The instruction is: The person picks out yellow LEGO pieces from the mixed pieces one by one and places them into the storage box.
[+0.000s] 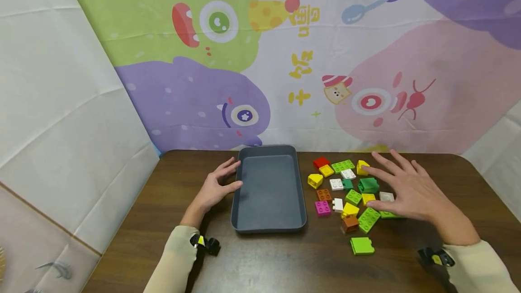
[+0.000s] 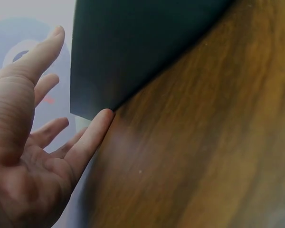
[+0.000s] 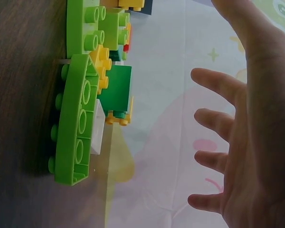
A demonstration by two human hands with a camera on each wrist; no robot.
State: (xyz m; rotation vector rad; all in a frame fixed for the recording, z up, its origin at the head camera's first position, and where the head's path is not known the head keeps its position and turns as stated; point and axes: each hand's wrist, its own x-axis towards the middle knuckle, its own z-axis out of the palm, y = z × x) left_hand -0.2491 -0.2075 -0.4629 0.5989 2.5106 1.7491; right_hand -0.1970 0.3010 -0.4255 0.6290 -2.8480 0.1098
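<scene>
An empty dark grey rectangular tray (image 1: 268, 193) lies on the table. My left hand (image 1: 213, 189) is beside its left side, fingers spread and thumb near the rim. In the left wrist view, a fingertip (image 2: 104, 116) appears to meet the tray's lower edge (image 2: 133, 52). To the right, my right hand (image 1: 415, 191) hovers with spread fingers over the right side of a group of toy building bricks (image 1: 353, 197), holding nothing. Under it, a long light green brick (image 3: 76, 123) lies studs down. Beside that are a white brick (image 3: 98, 128) and a dark green brick (image 3: 118, 88).
Bricks in red, yellow, orange-brown, magenta (image 1: 323, 208), white and green lie scattered right of the tray. One light green brick (image 1: 362, 246) sits nearer the front. A printed cloth (image 1: 285, 103) hangs behind the brown table (image 1: 260, 266); white cloth (image 1: 81, 80) hangs at the left.
</scene>
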